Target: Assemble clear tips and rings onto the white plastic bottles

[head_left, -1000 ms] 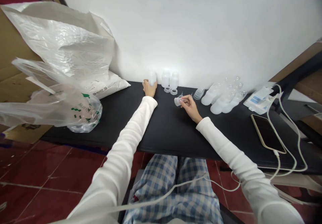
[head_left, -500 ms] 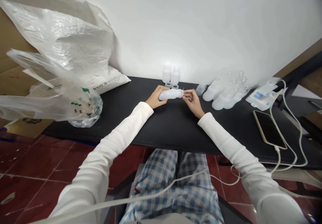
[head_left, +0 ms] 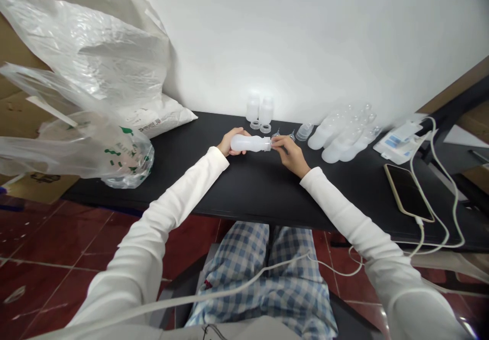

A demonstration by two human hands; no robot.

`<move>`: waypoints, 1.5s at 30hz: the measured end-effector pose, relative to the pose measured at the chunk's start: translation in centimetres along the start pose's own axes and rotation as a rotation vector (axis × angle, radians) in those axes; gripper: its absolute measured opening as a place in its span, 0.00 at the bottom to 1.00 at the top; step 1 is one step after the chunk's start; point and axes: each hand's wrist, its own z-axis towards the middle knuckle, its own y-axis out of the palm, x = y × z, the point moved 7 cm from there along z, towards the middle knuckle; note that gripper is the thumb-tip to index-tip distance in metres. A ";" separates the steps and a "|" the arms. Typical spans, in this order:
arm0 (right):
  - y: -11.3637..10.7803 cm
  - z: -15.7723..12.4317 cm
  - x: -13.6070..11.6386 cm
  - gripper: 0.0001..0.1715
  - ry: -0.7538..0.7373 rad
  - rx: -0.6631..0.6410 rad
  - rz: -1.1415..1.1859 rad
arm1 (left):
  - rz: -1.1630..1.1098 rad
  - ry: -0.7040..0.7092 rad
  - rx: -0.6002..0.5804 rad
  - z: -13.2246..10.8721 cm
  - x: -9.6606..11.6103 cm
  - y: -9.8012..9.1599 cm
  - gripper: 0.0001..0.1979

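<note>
Black table point(head_left: 244, 192) against a white wall point(head_left: 290, 39), seen from above by a seated person in white sleeves and checked trousers point(head_left: 244, 263). Near the middle, raised over the table, a frosted bottle point(head_left: 247, 143) lies on its side, its neck pointing right. Left hand point(head_left: 230, 142): curled around the bottle's base, gripping it. Right hand point(head_left: 290, 154): fingertips pinched together at the clear collar point(head_left: 268, 144) on the neck; what else they hold is too small to tell. Just behind, two bottles point(head_left: 260, 109) stand upright by the wall, with two rings point(head_left: 260, 126) in front of them. To the right are clear caps point(head_left: 304, 132), a heap of bottles with clear domed tips point(head_left: 340, 139), and a phone point(head_left: 408, 192) plugged into a white cable point(head_left: 422, 235). At far left, a white sack point(head_left: 114, 60) stands behind a clear bag point(head_left: 132, 169).
</note>
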 end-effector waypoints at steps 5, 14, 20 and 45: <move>0.1 -0.1 -1.0 0.15 -0.065 -0.023 -0.038 | -0.106 -0.111 -0.084 0.3 -0.3 -0.3 0.29; -0.1 -0.4 -1.2 0.17 -0.160 -0.025 -0.101 | -0.160 -0.274 -0.177 -0.4 -0.7 0.3 0.32; -0.3 -0.3 -0.9 0.14 -0.128 -0.048 -0.069 | -0.188 -0.238 -0.168 -0.2 -0.6 0.2 0.29; -0.4 0.1 -1.1 0.14 -0.029 0.010 -0.047 | -0.096 -0.084 -0.122 -0.5 0.4 0.7 0.27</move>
